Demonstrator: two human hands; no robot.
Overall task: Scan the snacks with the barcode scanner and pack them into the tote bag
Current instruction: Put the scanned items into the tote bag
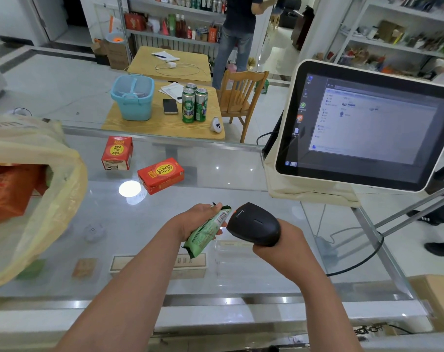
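The left hand point(199, 219) is gripping a green snack packet point(207, 231), barcode up; the right hand point(279, 240) is wrapping the barcode scanner point(253, 223), seemingly touching the packet.

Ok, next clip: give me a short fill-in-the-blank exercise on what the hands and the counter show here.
1. The left hand holds a ____ snack packet, barcode facing up.
2. The right hand grips the barcode scanner, whose colour is ____.
3. The number of red boxes lying loose on the glass counter, outside the tote bag, is ____.
Missing words: green; black; two.
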